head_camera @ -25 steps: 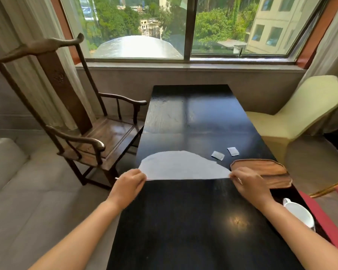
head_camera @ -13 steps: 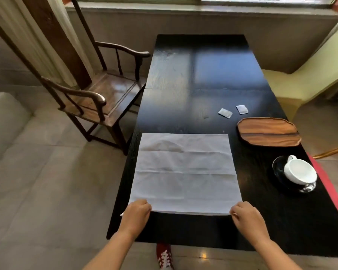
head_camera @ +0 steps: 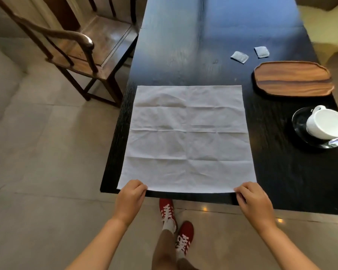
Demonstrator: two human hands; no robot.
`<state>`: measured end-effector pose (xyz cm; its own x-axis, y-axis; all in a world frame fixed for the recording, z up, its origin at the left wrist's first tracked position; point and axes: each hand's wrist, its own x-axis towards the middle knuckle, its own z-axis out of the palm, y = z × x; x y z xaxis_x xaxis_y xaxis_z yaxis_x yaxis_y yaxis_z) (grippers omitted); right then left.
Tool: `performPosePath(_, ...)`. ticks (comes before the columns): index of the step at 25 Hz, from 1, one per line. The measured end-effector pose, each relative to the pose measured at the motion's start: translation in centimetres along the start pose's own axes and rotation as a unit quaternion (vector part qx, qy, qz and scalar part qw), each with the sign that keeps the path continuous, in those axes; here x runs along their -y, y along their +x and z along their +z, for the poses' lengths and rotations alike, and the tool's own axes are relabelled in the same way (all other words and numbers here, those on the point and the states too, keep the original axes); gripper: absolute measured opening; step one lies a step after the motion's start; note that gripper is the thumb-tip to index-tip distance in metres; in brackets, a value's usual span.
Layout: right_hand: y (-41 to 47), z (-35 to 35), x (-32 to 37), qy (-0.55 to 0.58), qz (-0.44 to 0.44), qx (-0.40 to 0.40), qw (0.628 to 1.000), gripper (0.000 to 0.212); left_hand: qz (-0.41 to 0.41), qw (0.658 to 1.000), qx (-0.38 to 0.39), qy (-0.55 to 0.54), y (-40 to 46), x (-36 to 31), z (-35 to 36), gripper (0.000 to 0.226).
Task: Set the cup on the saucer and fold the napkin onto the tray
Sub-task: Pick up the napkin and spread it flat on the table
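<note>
The napkin (head_camera: 186,137), half-folded a second ago, now lies spread flat, left hand (head_camera: 130,197) and right hand (head_camera: 252,199) pinching its near corners, ready for folding.

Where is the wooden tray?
The wooden tray sits on the table's right side, beyond the cup, just past the napkin's far right corner.

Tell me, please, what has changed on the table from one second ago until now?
The napkin, earlier bunched in a half-open curve, was drawn toward the person and now lies flat and square at the near table edge. The left hand and right hand still pinch its near corners. The tray, the cup on its saucer and the two packets have not moved.
</note>
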<state>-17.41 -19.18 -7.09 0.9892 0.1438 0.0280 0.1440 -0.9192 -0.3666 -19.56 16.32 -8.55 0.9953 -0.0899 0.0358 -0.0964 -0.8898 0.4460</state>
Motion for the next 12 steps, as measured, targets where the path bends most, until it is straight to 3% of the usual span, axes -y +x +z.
performPosePath(4,-1.4,0.7,-1.0,-0.003,-0.008,0.0,1.0,0.014,0.055,0.998,-0.029,0.006,-1.3,0.9,1.0,0.004)
performPosePath(8,-2.7,1.0,-1.6,-0.013,-0.034,0.001,0.999,0.011,0.061,0.997,-0.051,-0.001,-1.9,1.2,1.2,0.025)
performPosePath(12,-0.7,1.9,1.8,-0.004,0.015,-0.088,0.996,0.039,0.038,0.995,-0.091,-0.019,-0.3,-2.1,2.0,0.031)
